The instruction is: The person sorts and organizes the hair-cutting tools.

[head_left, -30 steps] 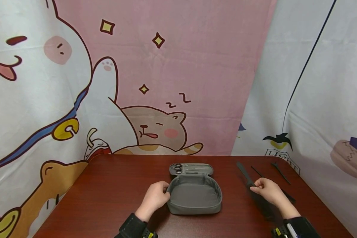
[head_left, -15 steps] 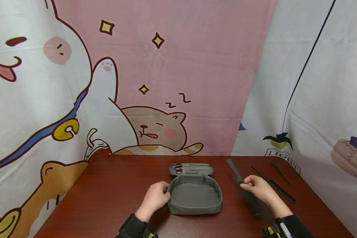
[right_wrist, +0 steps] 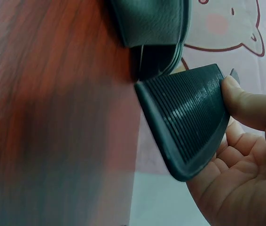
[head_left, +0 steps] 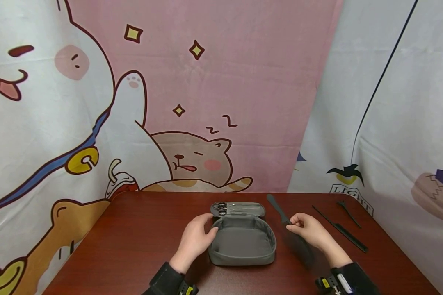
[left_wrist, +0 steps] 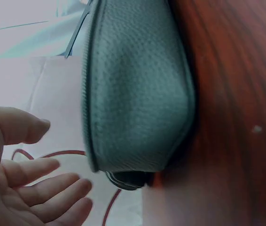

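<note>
A grey zippered case point(head_left: 241, 260) stands unzipped on the table, its lid folded back. Beside its left wall is my left hand point(head_left: 195, 239), fingers loosely extended; in the left wrist view a gap separates these fingers from the case point(left_wrist: 137, 94). To the right of the case, my right hand point(head_left: 308, 231) pinches a dark comb point(right_wrist: 184, 117) between thumb and fingers, above the table. The comb's long handle point(head_left: 277, 207) points away toward the back edge. Its toothed part shows large in the right wrist view and is blurred in the head view.
Small scissors point(head_left: 222, 209) sit in the lid pocket beside other items under clear plastic. A thin-tailed comb point(head_left: 350, 237) and a slim dark tool point(head_left: 348, 214) lie on the table point(head_left: 144, 241) at the right. A printed cloth point(head_left: 266, 102) hangs behind.
My right hand has carried the comb leftward, closer to the case, uncovering the thin-tailed comb. My left hand has loosened from the case's left side and spread its fingers.
</note>
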`<move>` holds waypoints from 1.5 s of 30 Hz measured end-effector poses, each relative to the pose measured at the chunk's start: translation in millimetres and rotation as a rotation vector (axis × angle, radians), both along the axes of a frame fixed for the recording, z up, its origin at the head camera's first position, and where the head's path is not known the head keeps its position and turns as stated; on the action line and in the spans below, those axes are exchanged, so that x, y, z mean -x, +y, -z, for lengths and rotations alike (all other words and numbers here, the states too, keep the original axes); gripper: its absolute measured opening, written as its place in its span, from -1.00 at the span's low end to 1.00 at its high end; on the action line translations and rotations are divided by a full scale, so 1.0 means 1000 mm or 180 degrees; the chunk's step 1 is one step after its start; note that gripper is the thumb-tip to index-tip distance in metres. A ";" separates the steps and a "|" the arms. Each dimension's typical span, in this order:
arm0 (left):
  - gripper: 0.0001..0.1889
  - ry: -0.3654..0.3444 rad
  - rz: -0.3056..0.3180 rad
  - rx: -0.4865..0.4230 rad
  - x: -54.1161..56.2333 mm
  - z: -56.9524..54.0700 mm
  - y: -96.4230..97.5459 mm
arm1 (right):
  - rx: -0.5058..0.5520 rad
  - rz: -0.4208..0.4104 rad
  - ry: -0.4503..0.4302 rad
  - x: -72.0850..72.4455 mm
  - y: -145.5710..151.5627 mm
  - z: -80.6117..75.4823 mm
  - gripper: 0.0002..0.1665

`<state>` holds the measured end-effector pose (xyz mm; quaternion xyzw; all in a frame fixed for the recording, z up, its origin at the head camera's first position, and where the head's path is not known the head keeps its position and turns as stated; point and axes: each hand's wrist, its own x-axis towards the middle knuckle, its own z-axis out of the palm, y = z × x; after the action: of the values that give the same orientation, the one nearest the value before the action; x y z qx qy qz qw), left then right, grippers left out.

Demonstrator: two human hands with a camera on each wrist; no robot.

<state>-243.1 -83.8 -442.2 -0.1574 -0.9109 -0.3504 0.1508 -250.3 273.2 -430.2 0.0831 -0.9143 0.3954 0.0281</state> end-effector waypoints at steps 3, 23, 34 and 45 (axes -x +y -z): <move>-0.51 0.0228 0.0041 0.0031 0.001 -0.005 0.004 | 0.0007 -0.0144 0.0080 -0.001 -0.006 -0.004 -0.80; -0.29 0.1423 0.0383 0.0611 -0.005 -0.044 0.035 | -0.0169 -0.0545 0.0383 -0.005 -0.044 -0.022 -0.83; -0.38 0.1899 0.0628 0.1056 -0.001 -0.052 0.046 | -0.0518 -0.0747 0.0678 -0.008 -0.067 -0.027 -0.77; -0.76 0.1807 0.0716 0.1604 -0.005 -0.049 0.053 | -0.0700 -0.1029 0.0882 -0.012 -0.085 -0.028 -0.76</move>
<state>-237.8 -30.7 -393.3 -0.3789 -0.8675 -0.0728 0.3140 -238.7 187.7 -402.0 0.2845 -0.9141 0.2776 0.0803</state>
